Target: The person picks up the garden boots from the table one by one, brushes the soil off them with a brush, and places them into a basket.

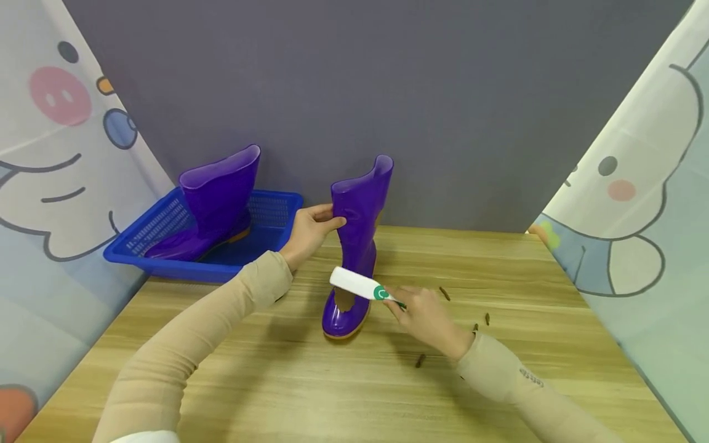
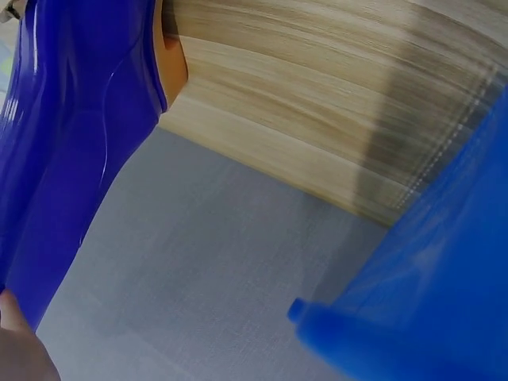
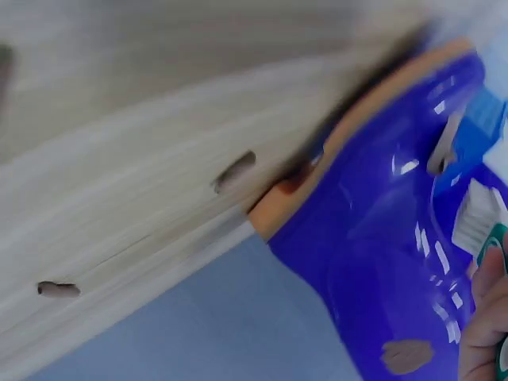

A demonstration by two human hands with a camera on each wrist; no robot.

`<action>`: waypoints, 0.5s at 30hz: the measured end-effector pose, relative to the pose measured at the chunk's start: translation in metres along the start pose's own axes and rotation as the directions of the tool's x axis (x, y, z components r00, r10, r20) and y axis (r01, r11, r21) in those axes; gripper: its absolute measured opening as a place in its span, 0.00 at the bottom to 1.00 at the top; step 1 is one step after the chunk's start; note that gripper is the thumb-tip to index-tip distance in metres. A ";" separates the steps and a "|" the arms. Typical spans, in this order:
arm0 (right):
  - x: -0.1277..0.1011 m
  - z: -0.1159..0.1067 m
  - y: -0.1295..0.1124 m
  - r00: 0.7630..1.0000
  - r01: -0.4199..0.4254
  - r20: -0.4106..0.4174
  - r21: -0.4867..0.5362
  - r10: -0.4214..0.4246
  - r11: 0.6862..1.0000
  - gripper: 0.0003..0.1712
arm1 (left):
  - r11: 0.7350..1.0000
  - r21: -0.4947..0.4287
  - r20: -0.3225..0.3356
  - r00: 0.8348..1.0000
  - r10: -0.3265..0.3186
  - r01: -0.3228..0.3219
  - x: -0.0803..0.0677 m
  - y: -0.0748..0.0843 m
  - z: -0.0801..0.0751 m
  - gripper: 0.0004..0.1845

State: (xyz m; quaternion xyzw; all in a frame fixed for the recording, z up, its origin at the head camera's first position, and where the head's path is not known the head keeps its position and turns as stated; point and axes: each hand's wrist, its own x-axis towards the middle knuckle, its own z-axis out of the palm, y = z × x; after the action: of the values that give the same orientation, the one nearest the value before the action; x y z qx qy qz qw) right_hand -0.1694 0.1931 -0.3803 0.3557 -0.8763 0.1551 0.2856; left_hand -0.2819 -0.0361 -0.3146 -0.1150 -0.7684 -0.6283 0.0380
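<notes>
A purple rain boot stands upright on the wooden table, its toe towards me. My left hand pinches the left side of its shaft between thumb and fingers; only a bit of that hand enters the left wrist view. My right hand grips the green handle of a white-backed brush in front of the boot's ankle. Pale bristles show in the right wrist view; whether they touch the boot, I cannot tell. A brown patch marks the boot's instep, and another brown patch its shaft.
At the left, a blue plastic basket holds a second purple boot. Several small brown bits lie on the table right of the standing boot. A grey panel rises behind, with printed cloths on both sides.
</notes>
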 end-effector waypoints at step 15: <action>0.010 0.012 0.004 0.994 -0.034 0.106 -0.033 0.038 0.999 0.13 | 0.999 0.012 -0.010 0.999 0.035 -0.035 -0.001 0.001 0.003 0.21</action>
State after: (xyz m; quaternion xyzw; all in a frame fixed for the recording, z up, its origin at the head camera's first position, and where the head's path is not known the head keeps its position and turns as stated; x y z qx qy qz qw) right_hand -0.1827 0.1850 -0.3840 0.3432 -0.8989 0.1273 0.2410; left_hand -0.2809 -0.0336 -0.3148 -0.1251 -0.7698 -0.6236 0.0537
